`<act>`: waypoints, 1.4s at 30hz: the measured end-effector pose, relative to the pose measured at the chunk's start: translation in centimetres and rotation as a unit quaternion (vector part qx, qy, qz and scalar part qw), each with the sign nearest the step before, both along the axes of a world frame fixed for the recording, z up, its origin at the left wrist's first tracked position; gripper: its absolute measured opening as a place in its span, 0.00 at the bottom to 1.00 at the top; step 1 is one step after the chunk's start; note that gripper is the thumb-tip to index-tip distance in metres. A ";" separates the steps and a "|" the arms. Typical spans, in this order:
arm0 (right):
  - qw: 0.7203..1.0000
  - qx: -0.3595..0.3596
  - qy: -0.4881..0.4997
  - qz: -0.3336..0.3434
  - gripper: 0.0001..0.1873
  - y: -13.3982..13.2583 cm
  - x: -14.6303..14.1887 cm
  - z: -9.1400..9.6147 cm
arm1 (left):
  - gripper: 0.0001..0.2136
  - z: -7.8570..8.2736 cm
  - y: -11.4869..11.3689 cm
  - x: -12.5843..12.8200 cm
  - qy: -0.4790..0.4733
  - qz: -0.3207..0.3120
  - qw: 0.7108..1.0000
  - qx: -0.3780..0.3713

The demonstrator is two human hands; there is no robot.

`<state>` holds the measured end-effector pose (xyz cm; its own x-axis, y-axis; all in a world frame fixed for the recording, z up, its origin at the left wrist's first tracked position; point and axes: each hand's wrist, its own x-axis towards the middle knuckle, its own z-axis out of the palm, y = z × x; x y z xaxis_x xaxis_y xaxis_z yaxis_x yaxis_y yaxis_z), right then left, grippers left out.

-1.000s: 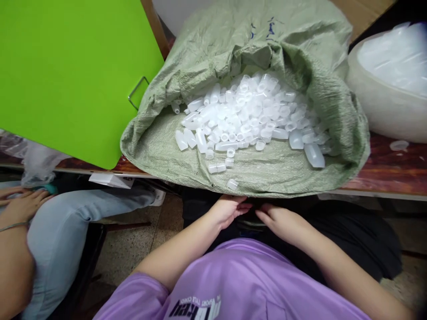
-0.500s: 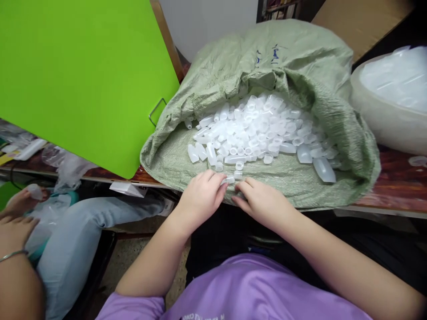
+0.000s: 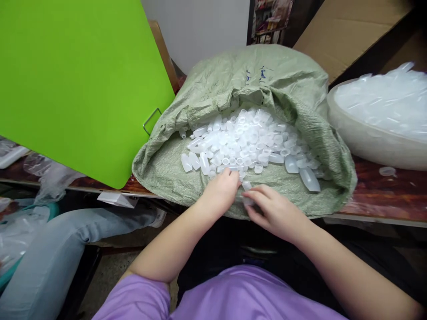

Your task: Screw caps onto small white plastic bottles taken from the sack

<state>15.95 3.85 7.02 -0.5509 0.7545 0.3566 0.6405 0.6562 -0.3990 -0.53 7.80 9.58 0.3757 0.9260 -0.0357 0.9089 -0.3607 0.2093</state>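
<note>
A green woven sack (image 3: 200,71) lies on its side with its mouth facing me. Inside is a heap of small translucent white plastic pieces (image 3: 247,138), some like short tubes and others like tapered caps. My left hand (image 3: 220,191) is at the front of the heap, its fingers curled down; what is under the fingertips is hidden. Just to its right, my right hand (image 3: 275,211) has a small translucent plastic piece (image 3: 248,201) between thumb and fingers. Another small piece (image 3: 246,185) lies on the sack between the hands.
A large bowl (image 3: 376,131) heaped with translucent pieces stands to the right, with a loose ring (image 3: 387,171) before it. At left are a bright green board (image 3: 80,89) and another person's leg (image 3: 63,249) beside a teal basin (image 3: 10,273). Cardboard (image 3: 347,35) leans behind.
My left hand has moved toward the heap, and the piece visible at its fingertips is out of sight. My right hand has closed on a small piece. The view has shifted to the right.
</note>
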 end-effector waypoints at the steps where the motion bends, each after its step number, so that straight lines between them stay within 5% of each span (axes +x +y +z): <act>1: 0.999 -0.006 0.037 -0.036 0.12 0.1 0.6 0.1 | 0.09 -0.1 0.3 0.7 -0.016 -0.004 1.000 -0.010; 8: 0.993 -0.084 0.002 -0.085 0.10 1.5 2.7 -0.3 | 0.08 -0.6 2.5 4.2 -0.084 -0.010 0.996 -0.018; 13: 0.978 -0.079 0.019 -0.191 0.13 3.2 3.2 -0.9 | 0.19 0.4 2.0 2.2 -0.168 0.034 0.984 -0.039; 18: 0.966 -0.046 0.089 -0.238 0.15 2.4 3.3 -0.9 | 0.09 1.0 1.0 -0.6 -0.095 0.067 0.992 0.046; 22: 0.981 -0.043 0.137 -0.133 0.12 0.4 2.0 -0.4 | 0.09 0.4 1.3 -0.2 0.040 0.042 0.995 0.084; 25: 0.993 -0.083 0.077 -0.037 0.10 0.0 0.7 -0.5 | 0.08 0.1 1.7 0.6 0.087 0.033 0.991 0.100; 30: 0.981 -0.111 0.070 -0.146 0.13 2.0 0.6 -0.8 | 0.07 0.9 1.6 0.2 0.094 0.050 0.991 0.082; 34: 0.958 -0.111 0.183 -0.189 0.16 2.4 1.0 -0.8 | 0.09 1.9 0.3 -0.7 0.057 0.062 0.995 0.055; 38: 0.917 -0.122 0.360 -0.118 0.14 1.1 0.4 -0.7 | 0.14 2.5 -2.2 -0.7 -0.066 0.003 0.998 0.021; 42: 0.916 -0.157 0.368 -0.041 0.13 -0.6 0.9 -0.1 | 0.11 2.4 -4.7 -0.8 -0.183 0.018 0.979 -0.091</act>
<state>16.87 3.26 6.92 -0.1855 0.9115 0.3672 0.1639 0.3971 -0.9030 -1.33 3.11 11.93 0.3607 0.9301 -0.0698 0.7724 -0.2559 0.5813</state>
